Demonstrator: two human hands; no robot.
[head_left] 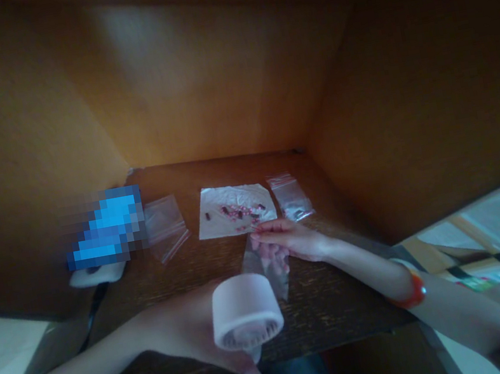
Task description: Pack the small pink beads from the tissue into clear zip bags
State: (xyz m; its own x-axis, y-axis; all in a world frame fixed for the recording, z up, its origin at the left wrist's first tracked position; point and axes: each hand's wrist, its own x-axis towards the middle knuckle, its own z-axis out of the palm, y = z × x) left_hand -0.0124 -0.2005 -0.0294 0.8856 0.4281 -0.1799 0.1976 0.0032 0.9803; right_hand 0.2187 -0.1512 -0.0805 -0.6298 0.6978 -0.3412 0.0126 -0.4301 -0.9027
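Observation:
My left hand (pixel 190 326) is wrapped round a white tape roll (pixel 244 301) near the front edge of the wooden surface. The roll's ribbed inner ring faces me. Beyond it, a clear strip of tape (pixel 274 270) stretches towards my right hand (pixel 300 239), whose fingers pinch its far end. That hand is at the near edge of a white sheet of paper (pixel 218 225), which bears small pink bits (pixel 237 212) and several dark little pieces. Most of my left fingers are hidden behind the roll.
A clear zip bag (pixel 164 224) lies left of the paper, and another zip bag (pixel 291 198) with small contents lies right of it. A blurred-out phone (pixel 109 228) leans at the left beside a white block (pixel 98 275) with a black cable. Wooden walls enclose the surface.

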